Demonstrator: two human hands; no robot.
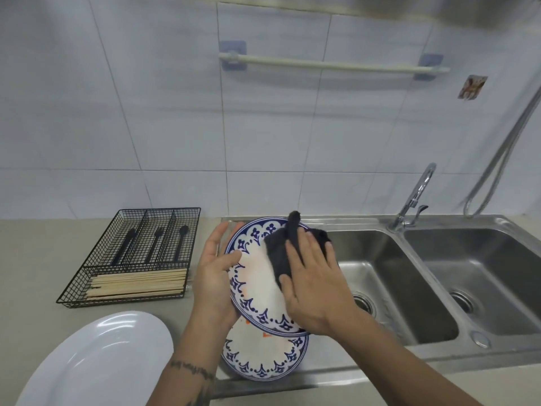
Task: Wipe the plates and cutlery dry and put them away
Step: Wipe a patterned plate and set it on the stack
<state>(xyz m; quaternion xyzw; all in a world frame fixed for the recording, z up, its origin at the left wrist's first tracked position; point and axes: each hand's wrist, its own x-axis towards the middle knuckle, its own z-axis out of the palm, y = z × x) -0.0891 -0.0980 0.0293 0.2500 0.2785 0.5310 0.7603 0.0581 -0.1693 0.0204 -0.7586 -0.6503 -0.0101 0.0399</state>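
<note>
My left hand (215, 276) holds a blue-and-white patterned plate (254, 285) by its left rim, tilted up above the sink's drainboard, thumb on the face. My right hand (314, 285) presses a dark cloth (279, 250) flat against the plate's upper right face, fingers spread. A second patterned plate (263, 356) lies flat below on the drainboard. A plain white oval plate (102, 361) rests on the counter at lower left. Black cutlery (155, 241) and wooden chopsticks (137, 284) lie in a black wire tray (193, 230).
A steel double sink (415, 288) fills the right side, with a tap (415, 194) behind it and a hose (503, 153) at far right. A towel rail (330, 64) hangs on the tiled wall. Beige counter (38, 259) extends left.
</note>
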